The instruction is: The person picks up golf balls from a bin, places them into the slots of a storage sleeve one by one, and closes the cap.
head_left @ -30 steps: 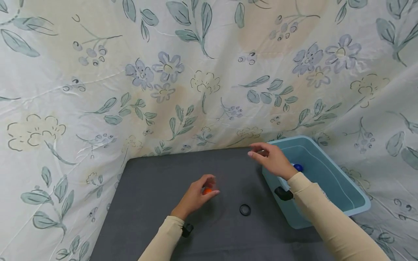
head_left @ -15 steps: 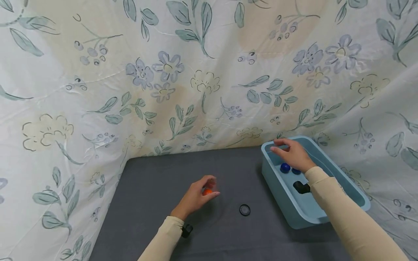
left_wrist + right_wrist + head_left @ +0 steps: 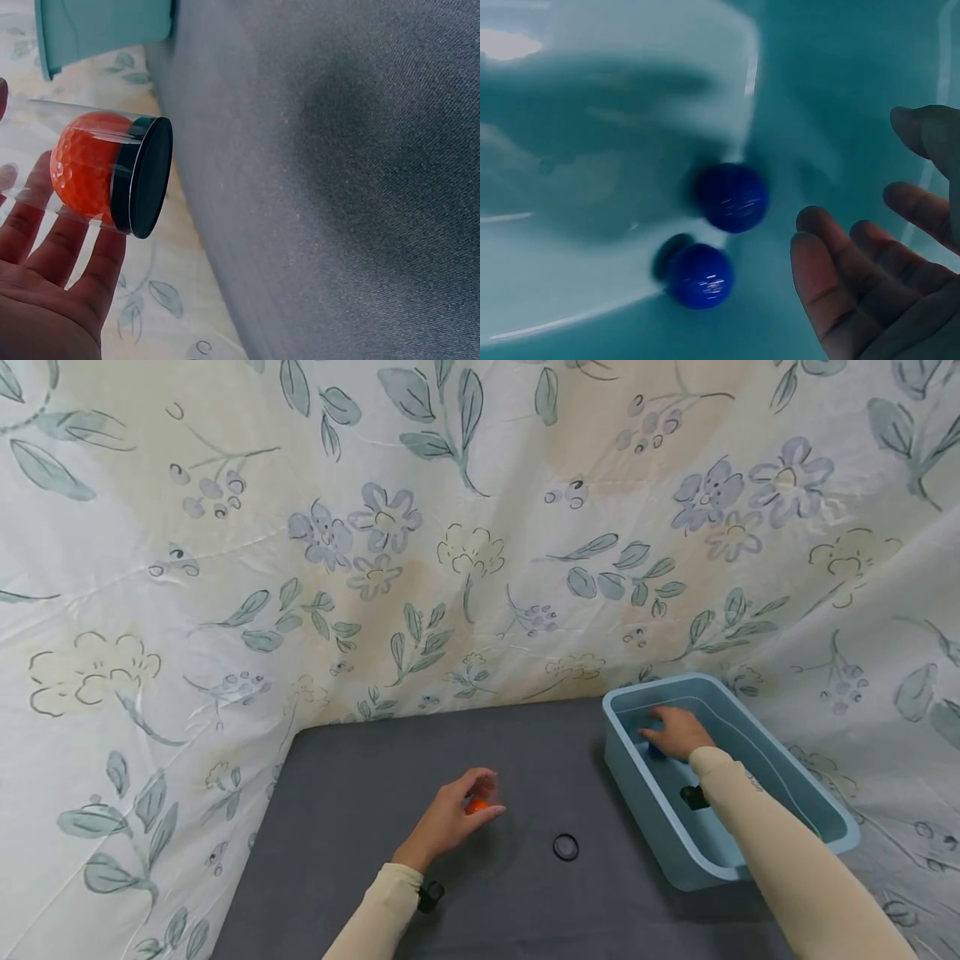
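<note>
My left hand (image 3: pixel 450 814) holds a clear plastic tube (image 3: pixel 34 112) above the dark table, its fingers curled round the side. Inside the tube sits an orange golf ball (image 3: pixel 90 165), against a black end cap (image 3: pixel 150 180) in the left wrist view. My right hand (image 3: pixel 678 733) is down inside the blue bin (image 3: pixel 652 810), fingers spread and slightly bent, holding nothing. Close to its fingertips, one blue ball (image 3: pixel 731 196) and another blue ball (image 3: pixel 700 276) lie on the bin floor. In the head view the hand partly hides them.
A thin black ring (image 3: pixel 566 847) lies on the dark grey tabletop (image 3: pixel 360 827) between the left hand and the bin. Floral cloth (image 3: pixel 465 552) hangs behind the table and along its sides. The bin's raised rim surrounds the right hand.
My right hand has moved right from the bin's near-left rim, over it and down inside towards the blue balls. My left hand stays in place with the tube.
</note>
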{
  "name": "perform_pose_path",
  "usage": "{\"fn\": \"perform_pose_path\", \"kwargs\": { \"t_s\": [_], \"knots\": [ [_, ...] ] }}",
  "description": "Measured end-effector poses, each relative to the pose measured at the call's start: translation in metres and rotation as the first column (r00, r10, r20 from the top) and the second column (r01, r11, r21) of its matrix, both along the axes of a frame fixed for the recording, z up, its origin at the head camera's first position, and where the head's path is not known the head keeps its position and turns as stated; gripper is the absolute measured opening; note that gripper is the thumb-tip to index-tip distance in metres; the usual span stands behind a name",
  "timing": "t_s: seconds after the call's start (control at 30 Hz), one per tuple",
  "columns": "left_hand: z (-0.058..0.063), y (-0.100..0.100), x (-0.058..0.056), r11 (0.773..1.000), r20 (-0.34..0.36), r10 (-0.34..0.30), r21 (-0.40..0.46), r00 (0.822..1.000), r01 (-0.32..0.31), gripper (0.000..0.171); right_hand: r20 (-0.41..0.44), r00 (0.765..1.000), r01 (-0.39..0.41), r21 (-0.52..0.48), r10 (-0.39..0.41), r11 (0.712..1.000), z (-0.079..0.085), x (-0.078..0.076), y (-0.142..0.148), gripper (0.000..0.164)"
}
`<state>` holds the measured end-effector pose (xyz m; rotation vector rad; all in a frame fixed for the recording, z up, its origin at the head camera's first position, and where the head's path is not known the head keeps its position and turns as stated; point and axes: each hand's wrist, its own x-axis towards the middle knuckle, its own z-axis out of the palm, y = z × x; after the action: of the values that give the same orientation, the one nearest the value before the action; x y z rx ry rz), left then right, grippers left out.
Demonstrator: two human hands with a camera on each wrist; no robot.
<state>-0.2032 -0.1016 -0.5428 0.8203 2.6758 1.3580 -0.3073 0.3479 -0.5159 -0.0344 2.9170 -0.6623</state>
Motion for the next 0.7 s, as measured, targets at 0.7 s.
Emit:
{"fn": "perform_pose_path", "kwargs": {
  "t_s": [0.7],
  "knots": [
    [-0.001, -0.007, -0.001, 0.998, 0.076, 0.048, -0.041, 0.996, -0.045, 0.053, 0.007, 0.998, -0.054, 0.334, 0.055, 0.941, -0.054, -0.015, 0.01, 0.02]
  ]
}}
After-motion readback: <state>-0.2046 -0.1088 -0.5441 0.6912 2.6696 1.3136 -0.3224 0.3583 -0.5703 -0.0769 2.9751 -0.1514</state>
